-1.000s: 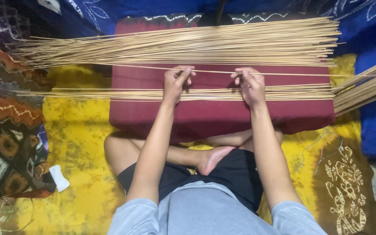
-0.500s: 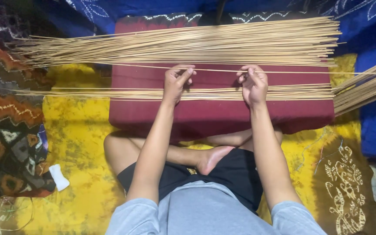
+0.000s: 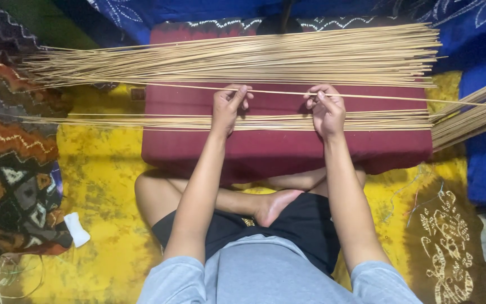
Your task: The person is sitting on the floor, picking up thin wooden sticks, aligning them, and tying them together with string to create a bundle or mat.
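Single view, head-mounted, looking steeply down over the wearer's own grey-clad chest and crossed legs. Faces forward and downward, top of frame being farthest from the body. Close range: forearms run up from the bottom edge to the left hand [image 3: 229, 107] and right hand [image 3: 326, 108] at centre. Frame spans the dark red cushion [image 3: 288, 149], the yellow patterned cloth [image 3: 105, 169] beneath, blue fabric [image 3: 479, 45] beyond. No second view, so no shared coverage.

Pale tan sticks [image 3: 243, 56] on a plain maroon cushion [image 3: 288, 149]. Floor cloth [image 3: 105, 163] – mottled yellow, brown floral print at one corner. Blue fabric [image 3: 479, 34] with white flowers. Blanket [image 3: 7, 169] – orange, brown, grey zigzags and diamonds.
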